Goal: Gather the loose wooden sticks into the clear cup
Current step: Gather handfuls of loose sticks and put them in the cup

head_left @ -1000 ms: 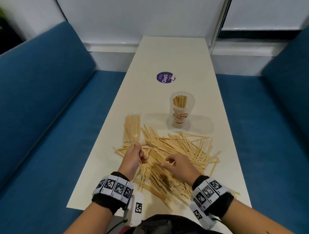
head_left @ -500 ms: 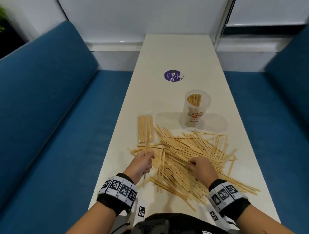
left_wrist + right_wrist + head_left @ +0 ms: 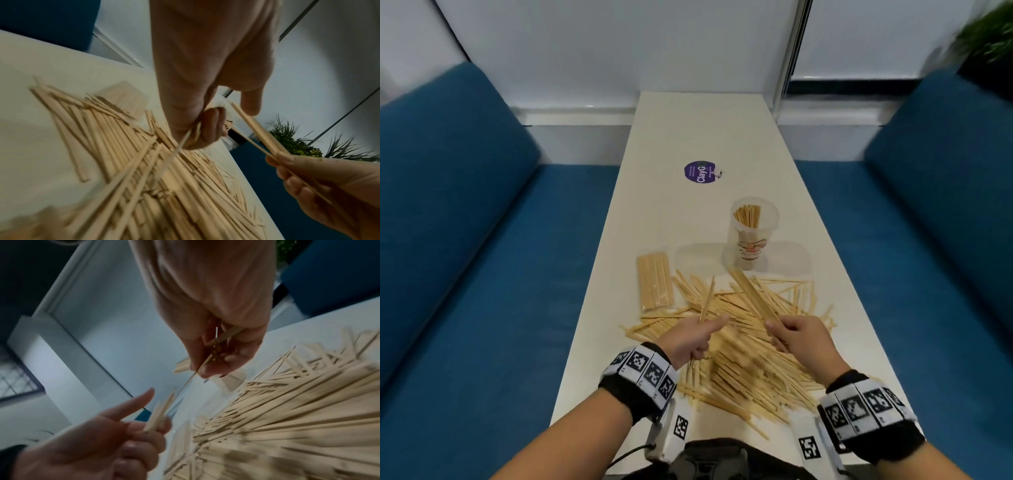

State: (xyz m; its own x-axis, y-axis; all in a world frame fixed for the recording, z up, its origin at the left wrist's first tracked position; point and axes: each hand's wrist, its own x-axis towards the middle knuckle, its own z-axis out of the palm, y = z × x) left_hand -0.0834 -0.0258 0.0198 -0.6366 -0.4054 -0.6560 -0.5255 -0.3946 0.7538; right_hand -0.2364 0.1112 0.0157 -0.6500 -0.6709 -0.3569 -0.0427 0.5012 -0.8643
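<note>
A big heap of loose wooden sticks [image 3: 750, 346] covers the near part of the white table [image 3: 705, 123]. Beyond it stands the clear cup [image 3: 751, 236], upright, with several sticks inside. My left hand [image 3: 693, 337] is raised over the heap and grips a few sticks [image 3: 706, 299] that point up and away. My right hand [image 3: 796, 337] holds a small bundle of sticks [image 3: 751, 296] slanting toward the cup. In the left wrist view the left hand [image 3: 207, 123] curls round its sticks; in the right wrist view the right hand [image 3: 218, 353] pinches its bundle.
A neat flat pack of sticks [image 3: 655, 285] lies left of the heap near the table's left edge. A purple round sticker [image 3: 700, 172] sits farther up the table. Blue sofas [image 3: 465, 257] flank the table on both sides. A plant [image 3: 986, 41] stands at far right.
Both hands have lifted off the heap with sticks in them. The right hand, earlier down on the pile, now holds a bundle up toward the cup.
</note>
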